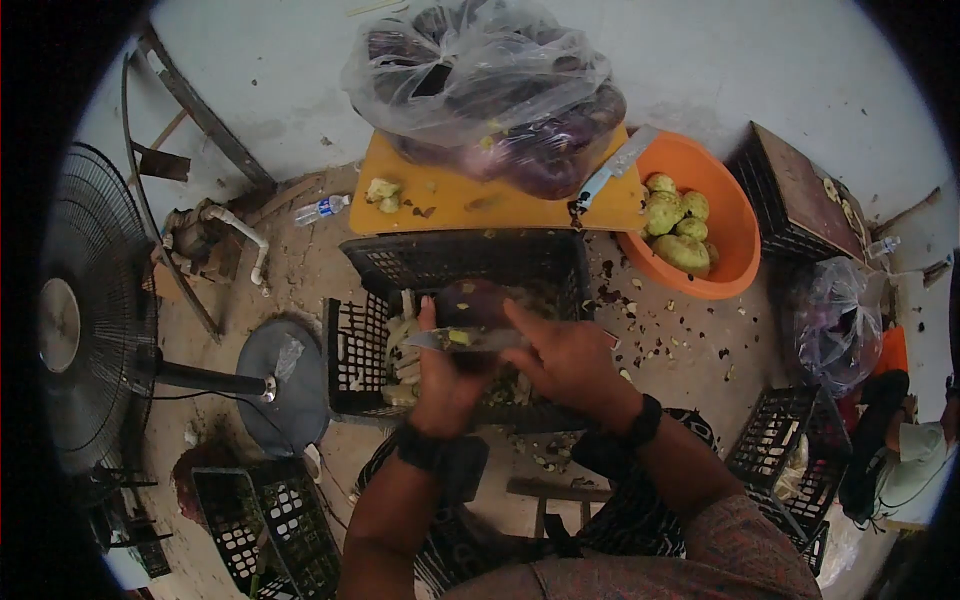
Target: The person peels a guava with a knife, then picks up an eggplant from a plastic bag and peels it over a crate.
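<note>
My left hand [447, 390] is closed around a dark purple eggplant [474, 298], its thumb pointing up along one side. Across the eggplant lies a knife blade [430, 341], with a small yellow-green piece at its middle. My right hand [572, 362] grips the knife from the right; the handle is hidden in the fingers. Both hands are over a black plastic crate [347, 345] with pale strips [403, 365] and scraps inside. Behind it, a clear plastic bag [480, 95] full of purple eggplants rests on a yellow board [480, 210].
A second knife [618, 165] lies on the board's right end. Beside it, an orange basin [735, 240] holds several peeled yellow-green vegetables [682, 225]. A large fan [95, 310] stands left. Black crates [265, 530] flank me, and another person's sleeve [920, 460] appears far right.
</note>
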A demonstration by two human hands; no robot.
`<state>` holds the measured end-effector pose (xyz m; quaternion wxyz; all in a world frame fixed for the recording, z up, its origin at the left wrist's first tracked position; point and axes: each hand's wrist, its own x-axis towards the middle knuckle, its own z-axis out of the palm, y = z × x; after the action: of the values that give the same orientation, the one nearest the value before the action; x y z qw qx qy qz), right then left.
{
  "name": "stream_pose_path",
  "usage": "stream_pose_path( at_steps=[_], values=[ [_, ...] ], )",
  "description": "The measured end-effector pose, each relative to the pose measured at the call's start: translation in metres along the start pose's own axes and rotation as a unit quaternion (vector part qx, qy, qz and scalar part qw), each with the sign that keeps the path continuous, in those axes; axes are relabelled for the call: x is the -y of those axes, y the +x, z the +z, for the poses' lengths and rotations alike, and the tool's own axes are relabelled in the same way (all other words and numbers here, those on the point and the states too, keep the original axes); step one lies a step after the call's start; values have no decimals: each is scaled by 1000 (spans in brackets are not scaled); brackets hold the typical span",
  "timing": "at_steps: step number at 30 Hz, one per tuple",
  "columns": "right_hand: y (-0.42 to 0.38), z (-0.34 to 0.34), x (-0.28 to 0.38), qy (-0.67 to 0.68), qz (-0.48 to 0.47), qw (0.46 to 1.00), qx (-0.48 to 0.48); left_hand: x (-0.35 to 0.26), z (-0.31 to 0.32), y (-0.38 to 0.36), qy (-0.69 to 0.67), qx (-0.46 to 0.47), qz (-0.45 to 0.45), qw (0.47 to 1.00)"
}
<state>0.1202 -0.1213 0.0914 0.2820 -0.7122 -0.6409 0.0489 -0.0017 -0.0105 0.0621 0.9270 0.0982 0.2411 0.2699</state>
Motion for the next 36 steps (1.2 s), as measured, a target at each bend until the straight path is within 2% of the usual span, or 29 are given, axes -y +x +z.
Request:
stream_pose_path(
  at_steps=[1, 3, 5, 13, 15, 20, 31, 33, 36],
  values=[
    [0, 2, -1, -1, 0, 1000, 0, 0, 2, -2, -5, 13, -11, 1000],
    [-2, 8, 1, -23, -21, 998, -63, 1, 3, -2, -11, 26, -23, 999],
    [-1, 7, 6, -4, -2, 998, -65, 2, 1, 2, -34, -17, -27, 999],
    [2, 7, 5, -5, 18, 999, -46, -1, 6, 0, -28, -11, -23, 999],
    [1, 10, -2, 7, -22, 997, -69, -2, 6, 0, -21, -18, -22, 999],
    [0, 2, 0, 24, -15, 997, -70, -3, 5, 1, 6, -44, -27, 999],
    [0, -1, 0, -3, -36, 996, -86, -2, 4, 1, 25, -33, -23, 999],
    [-1, -3, 6, 29, 37, 998, -44, 0, 2, 1, 39, -22, -8, 999],
    [1, -2, 8, 67, 62, 995, -43, 4, 5, -1, 19, -34, 6, 999]
  ],
)
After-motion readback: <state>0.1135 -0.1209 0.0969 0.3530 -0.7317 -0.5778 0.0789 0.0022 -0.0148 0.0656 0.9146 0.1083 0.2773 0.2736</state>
